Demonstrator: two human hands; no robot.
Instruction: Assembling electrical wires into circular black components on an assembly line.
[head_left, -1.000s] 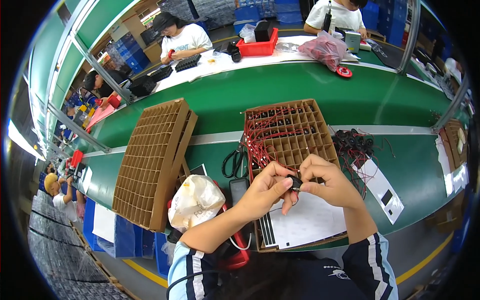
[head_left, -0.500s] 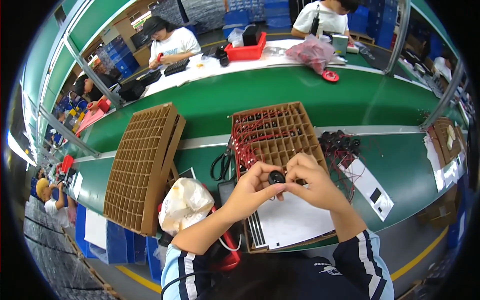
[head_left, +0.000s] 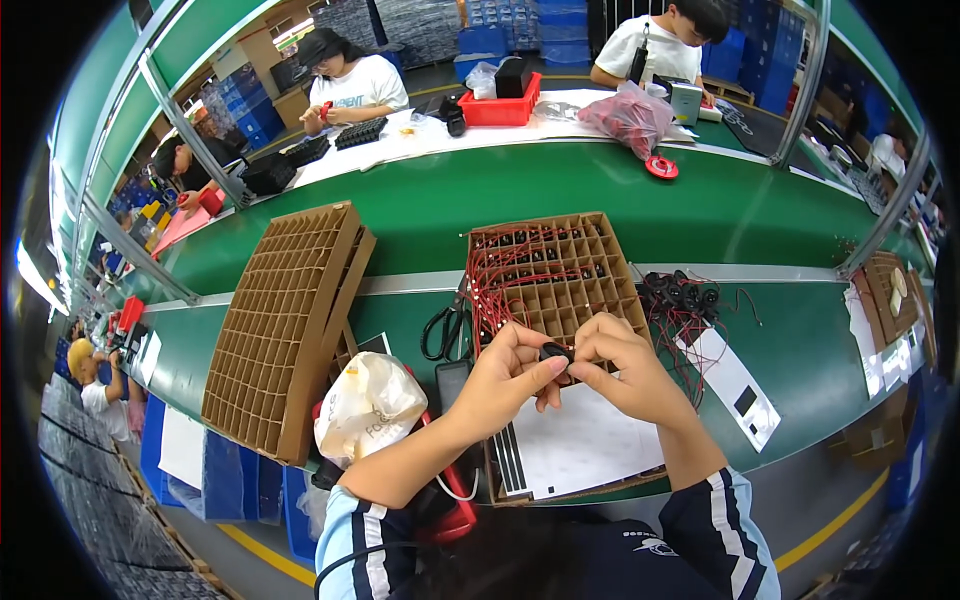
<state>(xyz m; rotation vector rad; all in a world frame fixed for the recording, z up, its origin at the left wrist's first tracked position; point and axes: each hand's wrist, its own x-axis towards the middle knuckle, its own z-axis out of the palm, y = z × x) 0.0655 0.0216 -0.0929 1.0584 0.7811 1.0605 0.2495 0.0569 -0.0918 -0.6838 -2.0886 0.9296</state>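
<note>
We've got left hand (head_left: 508, 378) and right hand (head_left: 628, 372) pinching a small black part (head_left: 554, 351), six o'clock from the cardboard tray (head_left: 590, 295)'s middle. If that fingertip hold slips, we could drop it onto the white sheet (head_left: 580, 440).

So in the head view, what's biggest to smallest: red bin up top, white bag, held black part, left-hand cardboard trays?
1. Left-hand cardboard trays
2. White bag
3. Red bin
4. Held black part

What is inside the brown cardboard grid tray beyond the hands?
Small black round parts with red wires show in its far rows. The hands and rectangular white sheet cover its nearer part; contents there are hidden.
</note>
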